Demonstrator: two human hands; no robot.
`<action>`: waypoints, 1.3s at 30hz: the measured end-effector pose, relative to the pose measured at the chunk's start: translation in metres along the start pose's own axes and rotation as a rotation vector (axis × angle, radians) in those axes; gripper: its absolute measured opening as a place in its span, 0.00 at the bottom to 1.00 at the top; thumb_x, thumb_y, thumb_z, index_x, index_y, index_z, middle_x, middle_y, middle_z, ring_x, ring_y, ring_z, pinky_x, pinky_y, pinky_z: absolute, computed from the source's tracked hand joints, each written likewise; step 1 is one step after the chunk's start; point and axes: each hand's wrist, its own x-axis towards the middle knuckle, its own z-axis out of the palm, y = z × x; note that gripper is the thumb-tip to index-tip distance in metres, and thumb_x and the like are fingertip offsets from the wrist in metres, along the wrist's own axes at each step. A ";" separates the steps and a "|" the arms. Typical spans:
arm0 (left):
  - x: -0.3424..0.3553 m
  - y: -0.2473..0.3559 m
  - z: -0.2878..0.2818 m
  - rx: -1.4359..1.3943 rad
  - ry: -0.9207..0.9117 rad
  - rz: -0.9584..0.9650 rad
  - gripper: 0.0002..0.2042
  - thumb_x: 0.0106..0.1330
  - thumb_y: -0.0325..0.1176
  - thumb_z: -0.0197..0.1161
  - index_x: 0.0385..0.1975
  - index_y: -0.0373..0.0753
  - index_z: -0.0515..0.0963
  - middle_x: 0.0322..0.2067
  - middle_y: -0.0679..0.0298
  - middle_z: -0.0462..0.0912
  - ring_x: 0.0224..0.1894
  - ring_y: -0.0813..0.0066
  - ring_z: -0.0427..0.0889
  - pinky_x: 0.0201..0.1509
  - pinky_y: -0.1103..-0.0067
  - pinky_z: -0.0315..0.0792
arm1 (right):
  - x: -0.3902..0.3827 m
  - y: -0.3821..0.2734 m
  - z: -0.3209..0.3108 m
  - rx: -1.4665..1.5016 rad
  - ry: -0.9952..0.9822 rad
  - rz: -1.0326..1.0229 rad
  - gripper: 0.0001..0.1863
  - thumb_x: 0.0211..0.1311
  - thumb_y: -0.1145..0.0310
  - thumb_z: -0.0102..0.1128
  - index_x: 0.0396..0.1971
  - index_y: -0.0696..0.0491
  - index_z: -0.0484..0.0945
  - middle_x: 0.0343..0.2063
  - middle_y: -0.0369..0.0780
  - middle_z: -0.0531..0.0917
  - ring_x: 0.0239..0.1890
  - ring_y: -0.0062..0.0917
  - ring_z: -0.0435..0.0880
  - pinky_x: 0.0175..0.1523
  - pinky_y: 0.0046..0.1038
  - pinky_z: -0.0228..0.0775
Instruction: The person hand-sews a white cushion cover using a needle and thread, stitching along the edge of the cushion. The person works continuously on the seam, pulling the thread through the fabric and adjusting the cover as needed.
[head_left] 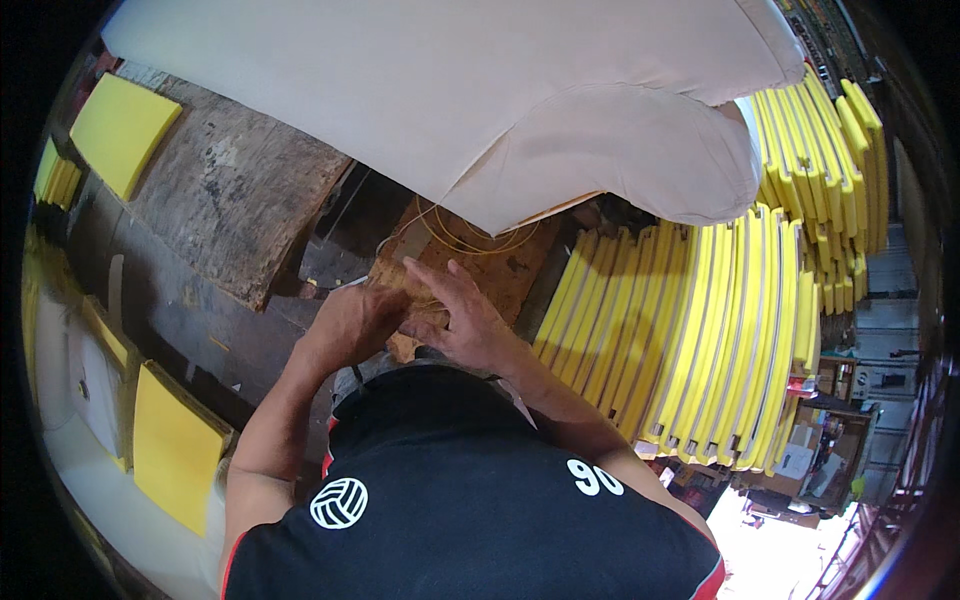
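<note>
My right hand (468, 318) is raised in front of my body, its fingers spread and nothing visible in it. Close beside it is my left hand (355, 320), bent at the wrist; its fingers point inward and are mostly hidden, so their grip does not show. Below both hands lies a worn brown wooden board (525, 262) with a loop of thin yellow cord or hose (470, 247) on it. Beyond the hands stands a large pale fabric-covered furniture piece (400, 95) with a rounded end, apart from both hands.
Many yellow padded panels (690, 330) stand in a tight row at my right, with more stacked behind. A worn wooden tabletop (235, 180) at the left bears a yellow pad (125, 130). Another yellow pad (175, 445) leans near my left elbow. Shelves with clutter (825, 450) stand far right.
</note>
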 end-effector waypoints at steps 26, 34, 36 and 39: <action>0.223 0.014 0.029 -0.294 1.082 0.095 0.07 0.68 0.34 0.67 0.40 0.38 0.82 0.37 0.60 0.85 0.37 0.61 0.85 0.38 0.70 0.80 | 0.056 0.039 -0.104 0.144 0.650 0.213 0.09 0.74 0.70 0.61 0.47 0.58 0.84 0.33 0.37 0.87 0.26 0.16 0.82 0.31 0.19 0.74; 0.236 0.010 0.042 -0.284 1.100 0.133 0.08 0.68 0.34 0.67 0.41 0.38 0.82 0.37 0.59 0.85 0.38 0.59 0.86 0.41 0.69 0.81 | 0.073 0.055 -0.112 0.171 0.631 0.140 0.10 0.72 0.71 0.63 0.47 0.60 0.83 0.36 0.38 0.89 0.27 0.15 0.83 0.31 0.19 0.75; 0.236 0.009 0.044 -0.338 1.138 0.168 0.06 0.67 0.33 0.67 0.38 0.40 0.82 0.35 0.60 0.84 0.37 0.57 0.84 0.39 0.67 0.80 | 0.076 0.057 -0.110 0.213 0.620 0.141 0.10 0.72 0.72 0.63 0.47 0.61 0.83 0.36 0.39 0.89 0.27 0.16 0.84 0.32 0.19 0.76; 0.240 0.010 0.044 -0.366 1.172 0.172 0.06 0.67 0.33 0.67 0.38 0.40 0.82 0.35 0.60 0.84 0.37 0.57 0.84 0.40 0.67 0.80 | 0.084 0.063 -0.108 0.209 0.617 0.120 0.10 0.72 0.72 0.63 0.47 0.61 0.83 0.37 0.41 0.89 0.29 0.16 0.85 0.34 0.20 0.78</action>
